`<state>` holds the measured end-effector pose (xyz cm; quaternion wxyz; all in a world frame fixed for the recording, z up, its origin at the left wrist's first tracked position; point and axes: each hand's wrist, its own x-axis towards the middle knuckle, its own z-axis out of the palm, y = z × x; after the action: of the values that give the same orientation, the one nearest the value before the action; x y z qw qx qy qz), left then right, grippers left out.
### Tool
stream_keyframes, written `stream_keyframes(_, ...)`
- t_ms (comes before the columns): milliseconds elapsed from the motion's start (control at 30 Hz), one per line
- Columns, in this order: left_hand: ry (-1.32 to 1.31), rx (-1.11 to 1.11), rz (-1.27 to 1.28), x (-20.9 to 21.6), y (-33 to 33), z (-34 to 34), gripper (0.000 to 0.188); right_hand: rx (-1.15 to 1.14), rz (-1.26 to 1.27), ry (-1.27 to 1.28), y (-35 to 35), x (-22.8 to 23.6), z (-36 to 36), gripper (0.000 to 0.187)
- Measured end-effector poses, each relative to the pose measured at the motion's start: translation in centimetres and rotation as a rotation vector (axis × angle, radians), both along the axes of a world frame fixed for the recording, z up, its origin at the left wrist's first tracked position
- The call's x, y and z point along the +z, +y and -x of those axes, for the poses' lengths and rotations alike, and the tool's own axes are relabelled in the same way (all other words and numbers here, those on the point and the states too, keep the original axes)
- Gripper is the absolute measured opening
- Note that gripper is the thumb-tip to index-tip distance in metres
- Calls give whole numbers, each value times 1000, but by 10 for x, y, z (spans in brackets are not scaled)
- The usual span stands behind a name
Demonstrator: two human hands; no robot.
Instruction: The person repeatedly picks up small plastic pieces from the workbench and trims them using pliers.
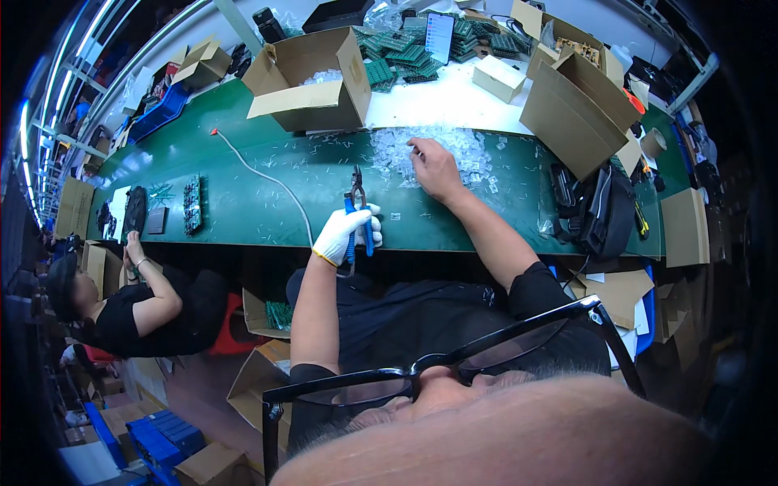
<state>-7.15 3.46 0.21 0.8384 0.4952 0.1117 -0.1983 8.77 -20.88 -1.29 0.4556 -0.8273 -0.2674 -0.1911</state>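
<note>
My left hand [334, 235], in a white glove, is closed around blue-handled cutting pliers [356, 194]. Their jaws point away from me, over the green bench. At the near edge of a heap of small clear plastic pieces [478, 158], my bare right hand [436, 168] bends its fingers together. Whatever sits between those fingertips is too small or hidden to make out. One loose clear piece [395, 216] lies on the bench between my hands. Thin clear slivers are scattered left of the heap.
An open cardboard box [324, 105] stands behind the pliers; another carton [575, 113] leans at the right. Green circuit boards [405, 61] and a phone [439, 36] lie at the back. A black bag [604, 211] sits right. Another person [154, 308] sits at the left.
</note>
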Motion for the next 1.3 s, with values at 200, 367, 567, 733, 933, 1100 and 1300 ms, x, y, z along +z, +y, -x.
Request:
stream_keyframes(200, -16, -6, -26, 2, -5, -1, 42, 404, -760, 856, -14, -5, -12, 27)
stream_keyframes(367, 22, -23, -184, 17, -14, -2, 43, 504, -905, 1063, -17, 3, -7, 22)
stream_keyframes(567, 17, -142, -451, 36, -29, -10, 44, 637, -1064, 1161, -12, 1, -2, 21)
stream_keyframes(733, 31, -178, -492, 38, -29, -12, 47, 629, -942, 1170, -9, 4, 4, 28)
stream_keyframes(933, 25, -154, -454, 37, -29, -12, 47, 655, -962, 1028, -6, 5, 5, 46)
stream_keyframes(1100, 17, -218, -512, 36, -27, -14, 51, 624, -913, 998, -6, 3, 4, 48)
stream_keyframes(1300, 49, -223, -470, 36, -25, -16, 52, 643, -758, 1047, -6, 1, 5, 40)
